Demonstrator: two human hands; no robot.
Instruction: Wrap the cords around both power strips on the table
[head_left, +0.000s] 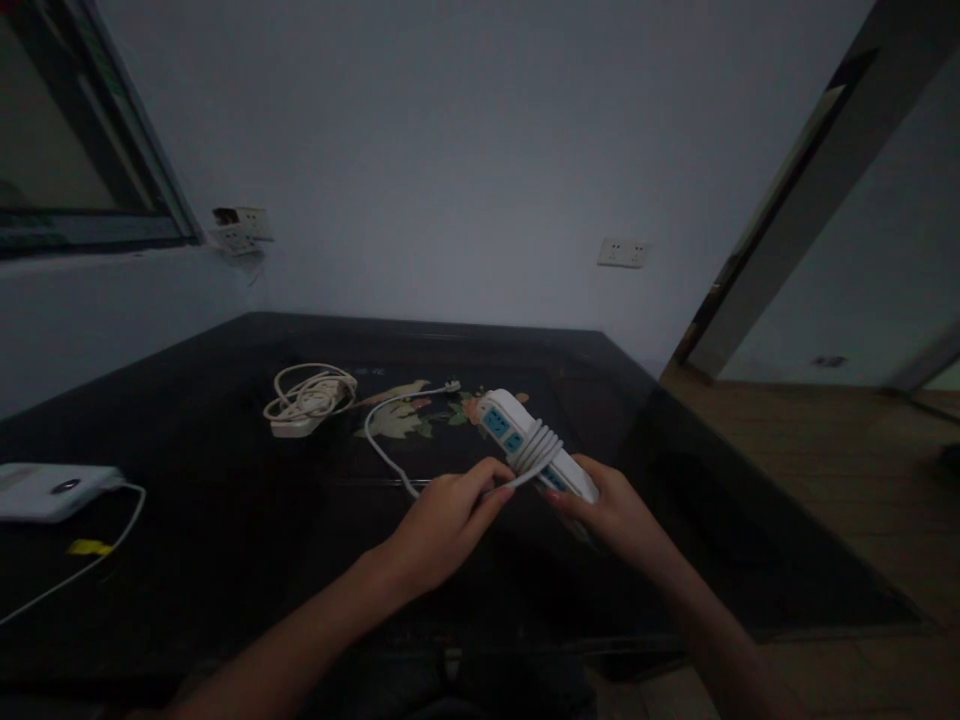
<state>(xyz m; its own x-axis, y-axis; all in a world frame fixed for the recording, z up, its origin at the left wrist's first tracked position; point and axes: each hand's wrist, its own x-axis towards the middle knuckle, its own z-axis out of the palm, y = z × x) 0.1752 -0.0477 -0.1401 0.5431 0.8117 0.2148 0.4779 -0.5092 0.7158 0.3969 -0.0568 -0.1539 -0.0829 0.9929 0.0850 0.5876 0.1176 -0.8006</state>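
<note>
A white power strip [504, 406] with blue socket faces is tilted above the dark table, its lower right end gripped by my right hand [611, 510]. Several turns of its white cord [538, 447] are wrapped around the middle of the strip. Just left of these turns, my left hand [455, 515] pinches the cord between thumb and fingers. From there the loose length curves away over the table to a plug [451, 386] lying beyond the strip. My right fingers hide part of the strip's lower end.
A bundled cord on another white power strip [296, 428] lies at the left back of the dark table [225, 540]. Further left sits a white device [60, 492] with a cable, near a yellow scrap [90, 547]. A wall socket [622, 253] is behind the table.
</note>
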